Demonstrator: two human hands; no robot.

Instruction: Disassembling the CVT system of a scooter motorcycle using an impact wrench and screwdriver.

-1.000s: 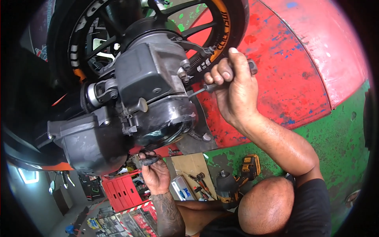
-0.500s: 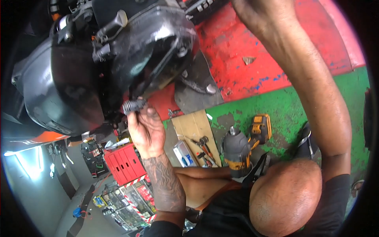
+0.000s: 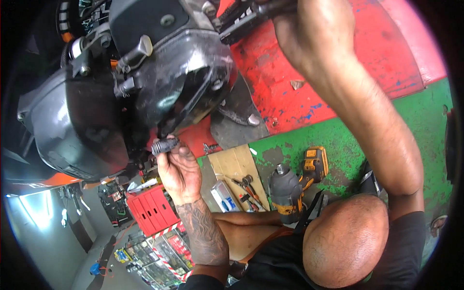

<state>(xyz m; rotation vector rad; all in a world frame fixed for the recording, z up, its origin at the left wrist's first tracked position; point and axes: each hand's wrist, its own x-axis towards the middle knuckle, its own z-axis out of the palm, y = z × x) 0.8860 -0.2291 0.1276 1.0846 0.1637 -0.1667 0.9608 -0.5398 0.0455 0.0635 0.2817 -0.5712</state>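
My left hand, palm up, has its fingers closed on a dark ribbed cylindrical piece just below the motorbike's black engine cover. Its fingertips are partly hidden behind that piece. My right hand reaches up to the top edge of the view, beside a black bar-like part of the bike. Most of its fingers are hidden or cut off, so I cannot tell whether it grips that part.
A yellow-and-black cordless impact wrench stands on the green floor. Hand tools and a small white box lie on cardboard. A red drawer cabinet and a parts rack are at lower left.
My right hand shows lower and farther left, beside the black part. The view has shifted a little. My left hand stays on the ribbed piece.
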